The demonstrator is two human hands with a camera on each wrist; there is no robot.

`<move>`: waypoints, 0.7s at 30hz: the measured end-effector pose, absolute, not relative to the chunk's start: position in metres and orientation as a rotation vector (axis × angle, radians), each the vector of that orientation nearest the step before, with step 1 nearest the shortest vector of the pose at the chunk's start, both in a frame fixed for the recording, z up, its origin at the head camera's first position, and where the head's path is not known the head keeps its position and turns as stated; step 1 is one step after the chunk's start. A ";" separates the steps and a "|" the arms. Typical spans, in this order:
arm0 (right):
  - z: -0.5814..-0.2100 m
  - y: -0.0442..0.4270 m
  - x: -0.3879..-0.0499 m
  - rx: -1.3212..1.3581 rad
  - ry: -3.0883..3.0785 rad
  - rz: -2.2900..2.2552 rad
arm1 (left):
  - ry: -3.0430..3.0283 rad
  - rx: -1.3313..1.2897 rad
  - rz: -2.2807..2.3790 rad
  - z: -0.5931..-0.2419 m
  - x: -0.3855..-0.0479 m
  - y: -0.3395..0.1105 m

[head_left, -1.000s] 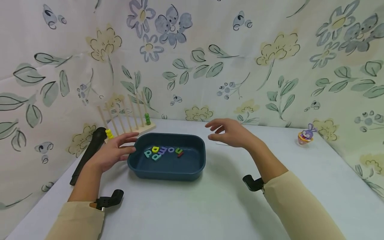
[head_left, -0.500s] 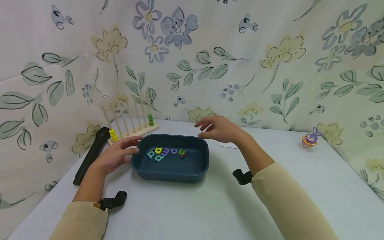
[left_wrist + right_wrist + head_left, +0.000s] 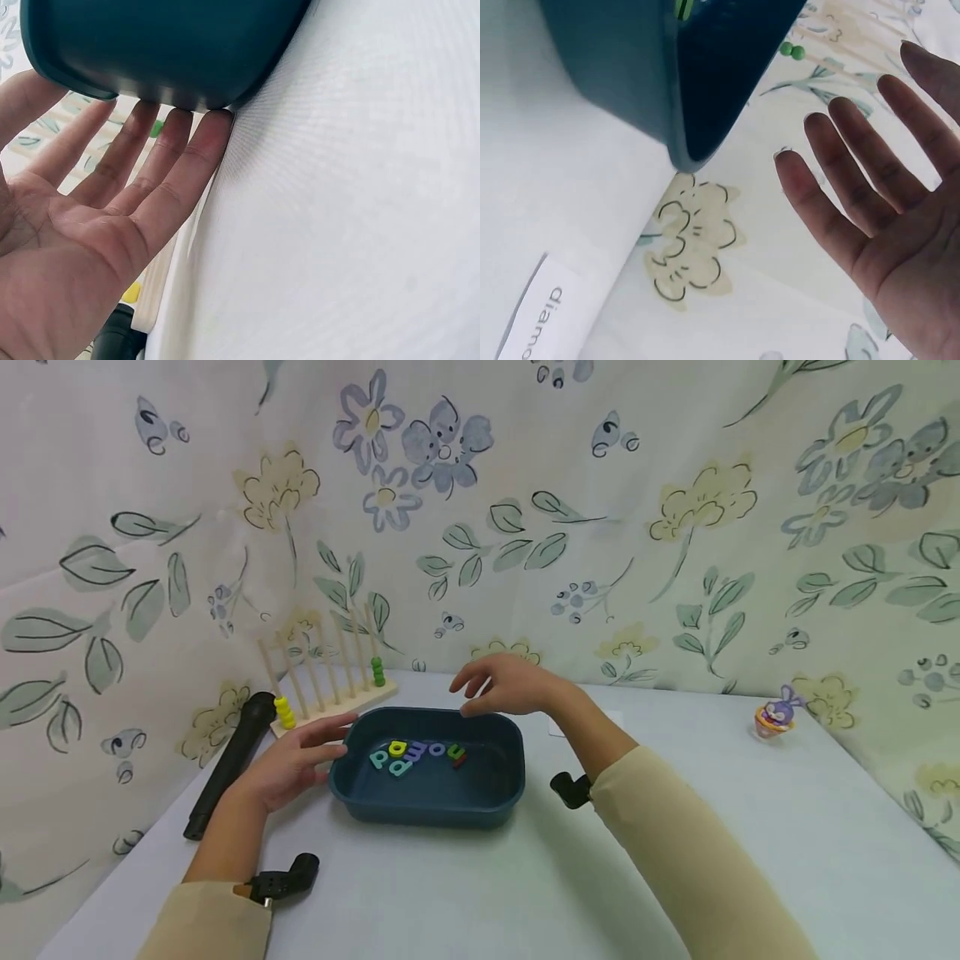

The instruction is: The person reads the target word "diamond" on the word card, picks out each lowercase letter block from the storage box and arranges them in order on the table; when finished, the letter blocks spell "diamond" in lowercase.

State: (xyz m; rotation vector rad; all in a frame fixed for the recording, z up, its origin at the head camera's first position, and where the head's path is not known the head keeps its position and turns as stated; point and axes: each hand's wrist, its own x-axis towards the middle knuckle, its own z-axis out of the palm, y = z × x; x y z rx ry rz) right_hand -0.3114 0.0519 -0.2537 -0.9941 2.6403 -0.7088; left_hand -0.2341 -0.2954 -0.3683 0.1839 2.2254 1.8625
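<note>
A dark teal basin (image 3: 427, 815) stands on the white table, with several small coloured letters in it. Among them are a yellow letter (image 3: 397, 748), a purple letter (image 3: 415, 752) and a green letter (image 3: 455, 751), with a thin red piece (image 3: 459, 762) beside the green one. My left hand (image 3: 288, 766) is at the basin's left end. In the left wrist view its extended fingers (image 3: 176, 169) touch the basin's outer wall. Over the basin's back right rim hovers my right hand (image 3: 510, 683), fingers loosely bent and holding nothing; the right wrist view shows its bare palm (image 3: 922, 262).
Behind the basin on the left stands a wooden peg rack (image 3: 337, 703) with yellow beads (image 3: 284, 713) and green beads (image 3: 378, 672). A black microphone-like stick (image 3: 228, 768) lies left of it. A printed card (image 3: 536, 315) is behind my right forearm; a purple rabbit toy (image 3: 777, 713) sits far right.
My right hand has moved left, from beside the basin to over its back right rim. The left hand has stayed at the basin's left end. The letters lie as before.
</note>
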 end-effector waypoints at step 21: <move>-0.267 0.013 -0.338 -1.036 2.352 -0.701 | 2.227 0.187 1.881 -0.372 -0.231 -0.298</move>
